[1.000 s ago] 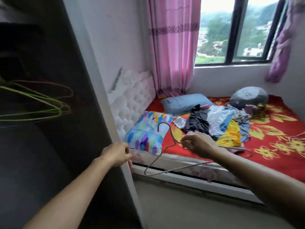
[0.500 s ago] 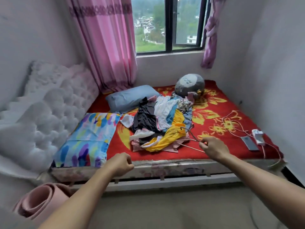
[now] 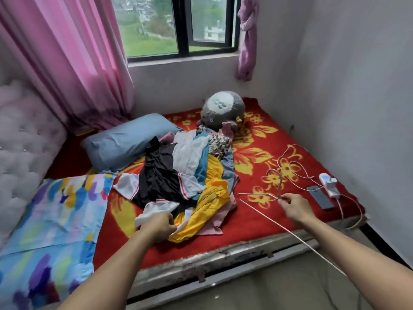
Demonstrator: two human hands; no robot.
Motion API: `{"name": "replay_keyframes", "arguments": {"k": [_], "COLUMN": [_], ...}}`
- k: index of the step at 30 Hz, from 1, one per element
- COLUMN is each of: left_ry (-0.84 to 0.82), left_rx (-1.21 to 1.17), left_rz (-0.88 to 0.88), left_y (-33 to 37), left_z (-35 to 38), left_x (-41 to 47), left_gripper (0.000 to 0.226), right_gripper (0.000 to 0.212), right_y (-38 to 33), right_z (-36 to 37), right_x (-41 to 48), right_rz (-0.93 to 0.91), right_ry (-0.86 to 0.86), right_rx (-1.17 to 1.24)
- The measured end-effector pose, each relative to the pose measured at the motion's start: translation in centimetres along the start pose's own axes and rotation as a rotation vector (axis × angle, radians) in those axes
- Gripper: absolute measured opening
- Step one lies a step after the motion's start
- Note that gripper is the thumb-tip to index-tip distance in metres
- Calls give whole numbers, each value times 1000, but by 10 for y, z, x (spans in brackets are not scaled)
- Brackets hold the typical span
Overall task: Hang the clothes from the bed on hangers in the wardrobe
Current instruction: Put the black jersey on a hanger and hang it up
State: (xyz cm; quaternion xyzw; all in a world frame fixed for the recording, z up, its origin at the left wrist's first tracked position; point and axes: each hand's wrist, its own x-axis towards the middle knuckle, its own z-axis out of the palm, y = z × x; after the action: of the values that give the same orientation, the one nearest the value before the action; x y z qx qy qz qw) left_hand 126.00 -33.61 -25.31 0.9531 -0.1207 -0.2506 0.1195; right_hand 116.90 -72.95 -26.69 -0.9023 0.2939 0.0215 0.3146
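Observation:
A pile of clothes (image 3: 190, 173) lies in the middle of the bed (image 3: 257, 220), with black, white, blue, yellow and pink pieces mixed together. My left hand (image 3: 159, 227) rests on the pile's near edge, its fingers closed on a white garment (image 3: 154, 210) with a red-striped hem. To the right of the pile, my right hand (image 3: 295, 209) grips a thin pink wire hanger (image 3: 277, 184) by its neck. The hook points up and one arm of the hanger runs down past my forearm. The wardrobe is out of view.
A blue pillow (image 3: 127, 142) and a multicoloured pillow (image 3: 55, 213) lie left of the pile, a grey plush toy (image 3: 221, 110) behind it. A phone (image 3: 319, 196), a white charger (image 3: 327, 183) and cables lie at the bed's right edge. A tufted headboard (image 3: 24, 144) stands on the left.
The view has swung from the wardrobe to the bed. My left hand has moved forward onto the pile and closed on the white garment. My right hand has carried the hanger to the right.

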Motion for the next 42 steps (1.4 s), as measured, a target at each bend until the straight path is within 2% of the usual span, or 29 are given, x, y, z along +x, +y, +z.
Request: {"name": "replay_keyframes", "arguments": {"k": [9, 14, 18, 23, 30, 33, 36, 42], "left_ry": [-142, -199, -234, -188, -298, -336, -324, -194], "left_rx": [-28, -48, -55, -226, -274, -305, -330, -323], "left_rz": [16, -84, -174, -271, -424, -515, -589, -592], "left_y": [26, 18, 18, 25, -8, -30, -58, -125], "left_z": [4, 13, 23, 46, 83, 84, 81, 87], "left_x": [147, 228, 287, 345, 348, 331, 320, 341], "left_gripper": [21, 11, 15, 8, 11, 14, 6, 13], "right_gripper": [26, 24, 23, 26, 33, 36, 40, 23], "right_y": [-4, -20, -36, -38, -12, -33, -77, -165], "right_z": [22, 68, 107, 173, 273, 286, 298, 365], "right_x": [154, 271, 364, 438, 431, 412, 388, 323], "right_rz": [74, 53, 46, -3, 49, -2, -212, -635], "right_ry": [-8, -66, -73, -119, -518, -506, -476, -610], "right_rx": [0, -6, -14, -64, -251, -333, -315, -374]}}
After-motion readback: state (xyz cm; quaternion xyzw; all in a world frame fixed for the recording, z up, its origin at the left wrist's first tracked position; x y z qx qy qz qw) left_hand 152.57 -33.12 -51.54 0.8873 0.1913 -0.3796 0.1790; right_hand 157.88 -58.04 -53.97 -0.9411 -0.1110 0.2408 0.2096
